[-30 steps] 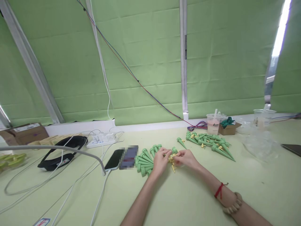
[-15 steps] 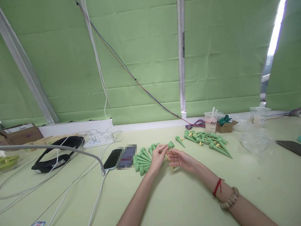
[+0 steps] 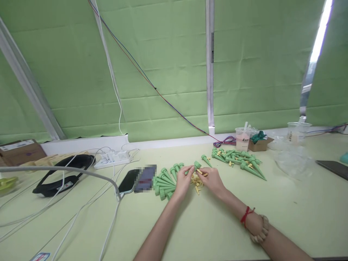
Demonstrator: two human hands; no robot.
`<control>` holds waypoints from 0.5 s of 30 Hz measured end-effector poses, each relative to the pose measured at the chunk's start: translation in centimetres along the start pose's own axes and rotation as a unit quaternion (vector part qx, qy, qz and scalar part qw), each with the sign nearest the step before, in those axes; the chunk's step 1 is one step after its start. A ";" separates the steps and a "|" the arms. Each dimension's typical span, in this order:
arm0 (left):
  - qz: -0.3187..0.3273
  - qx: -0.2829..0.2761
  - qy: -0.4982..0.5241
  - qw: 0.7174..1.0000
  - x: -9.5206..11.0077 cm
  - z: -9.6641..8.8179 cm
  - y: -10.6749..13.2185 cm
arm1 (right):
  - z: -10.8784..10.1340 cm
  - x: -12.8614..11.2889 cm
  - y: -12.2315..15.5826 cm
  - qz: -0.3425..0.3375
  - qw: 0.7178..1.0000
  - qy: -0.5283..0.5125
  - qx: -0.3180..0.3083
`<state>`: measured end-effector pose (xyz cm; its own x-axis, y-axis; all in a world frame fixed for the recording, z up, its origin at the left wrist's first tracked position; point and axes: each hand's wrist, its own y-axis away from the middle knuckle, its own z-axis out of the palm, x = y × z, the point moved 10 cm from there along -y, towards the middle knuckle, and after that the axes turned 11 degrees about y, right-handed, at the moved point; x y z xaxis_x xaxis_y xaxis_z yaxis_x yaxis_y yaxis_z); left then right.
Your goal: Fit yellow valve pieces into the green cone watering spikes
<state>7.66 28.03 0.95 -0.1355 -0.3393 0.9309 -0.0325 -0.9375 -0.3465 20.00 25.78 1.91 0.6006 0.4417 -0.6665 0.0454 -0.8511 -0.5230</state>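
Pinching on both sides: left hand (image 3: 183,181) has a green spike (image 3: 197,165), wide end poking out, and right hand (image 3: 214,182) has a tiny yellow piece (image 3: 199,171) right by it, can't tell if they touch. Loose yellow bits (image 3: 197,184) sit between the hands on the table (image 3: 206,228), one green bunch (image 3: 164,184) to the left, another bunch (image 3: 241,158) off right.

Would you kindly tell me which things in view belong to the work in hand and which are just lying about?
Part of the work:
green piece in the left hand
yellow piece in the right hand
loose yellow pieces
green spikes on both sides

Apparently just lying about:
black-screened phone
pink drink cup
small cardboard box
white power strip
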 end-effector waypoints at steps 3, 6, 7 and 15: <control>-0.039 -0.022 0.014 0.999 -0.6 0.4 0.3 | -0.9 -1.2 0.2 -0.082 0.993 0.084 0.034; -0.090 -0.060 0.019 0.994 -1.4 1.3 0.9 | -0.4 -1.5 0.5 -0.106 0.991 0.076 -0.003; -0.096 -0.071 0.018 0.993 -1.5 1.6 1.2 | -0.2 -1.7 0.6 -0.110 0.992 0.063 -0.018; -0.059 -0.060 0.047 0.995 -0.1 1.7 1.3 | 3.7 0.3 1.6 0.151 0.931 -0.277 -0.186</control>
<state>9.31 26.66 0.64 -0.2153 -0.2136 0.9529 -0.1707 -0.9525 -0.2520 17.24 25.62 -1.07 0.1323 0.1568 -0.9787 0.2758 -0.9542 -0.1156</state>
